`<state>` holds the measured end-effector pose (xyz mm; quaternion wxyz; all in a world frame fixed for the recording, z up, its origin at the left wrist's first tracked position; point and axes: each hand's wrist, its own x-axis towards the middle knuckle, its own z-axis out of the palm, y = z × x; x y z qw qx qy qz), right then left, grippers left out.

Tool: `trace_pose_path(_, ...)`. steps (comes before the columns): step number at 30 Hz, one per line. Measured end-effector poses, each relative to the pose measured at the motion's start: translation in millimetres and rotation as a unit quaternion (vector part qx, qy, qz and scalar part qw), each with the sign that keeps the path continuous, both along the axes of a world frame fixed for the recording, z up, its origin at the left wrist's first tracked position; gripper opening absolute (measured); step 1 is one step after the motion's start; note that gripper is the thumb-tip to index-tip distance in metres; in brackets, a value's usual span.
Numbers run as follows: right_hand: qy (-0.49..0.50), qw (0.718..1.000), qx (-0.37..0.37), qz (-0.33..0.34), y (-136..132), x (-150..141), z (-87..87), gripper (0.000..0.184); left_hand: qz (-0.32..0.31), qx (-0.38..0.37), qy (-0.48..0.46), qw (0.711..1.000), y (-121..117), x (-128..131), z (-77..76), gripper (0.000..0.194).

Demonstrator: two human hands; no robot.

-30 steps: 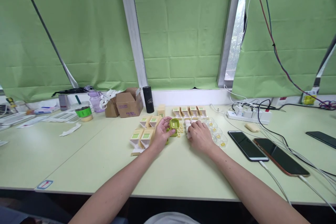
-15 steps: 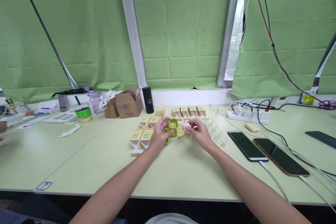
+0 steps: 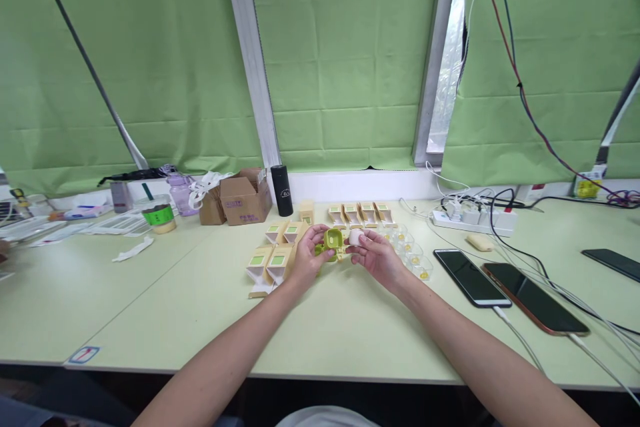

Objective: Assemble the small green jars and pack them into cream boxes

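Fingers of the left hand point(image 3: 306, 260) pinch one green case point(image 3: 333, 239), hollow side facing the wearer, long axis unclear; fingers of the right hand point(image 3: 380, 259) grip one white piece point(image 3: 356, 236) just beside it. Rightward on the worktop point(image 3: 350, 327) lie two charging phones point(image 3: 473, 278); leftward, four cartons point(image 3: 279, 263). Beyond the fingers: four row cartons point(image 3: 369, 215), one black cylinder point(image 3: 283, 191).

We seem to be at a shared workroom or small assembly space. Rows of open little cartons point(image 3: 269, 263) and clear cups point(image 3: 414, 259) cover part of our long counter point(image 3: 200, 320), alongside charging phones point(image 3: 473, 278), a crowded power strip point(image 3: 475, 220) and cardboard boxes point(image 3: 246, 199).
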<state>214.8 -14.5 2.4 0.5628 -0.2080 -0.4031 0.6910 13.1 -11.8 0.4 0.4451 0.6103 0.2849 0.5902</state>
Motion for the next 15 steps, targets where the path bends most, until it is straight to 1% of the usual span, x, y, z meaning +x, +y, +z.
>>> trace_pose_path(5,-0.009,0.999,0.031,-0.012,-1.7,-1.1,0.0,0.052,0.0,0.003,0.006,1.0,-2.2,1.1,2.0,0.057)
trace_pose_path(12,-0.019,0.999,0.044,-0.018,-5.6,-1.6,3.3,0.048,0.021,0.006,0.031,0.999,-1.5,0.8,1.4,0.053)
trace_pose_path(15,-0.024,0.998,0.05,-0.025,-6.1,-2.0,4.5,0.046,0.042,0.013,0.046,0.998,0.0,-0.1,0.3,0.051)
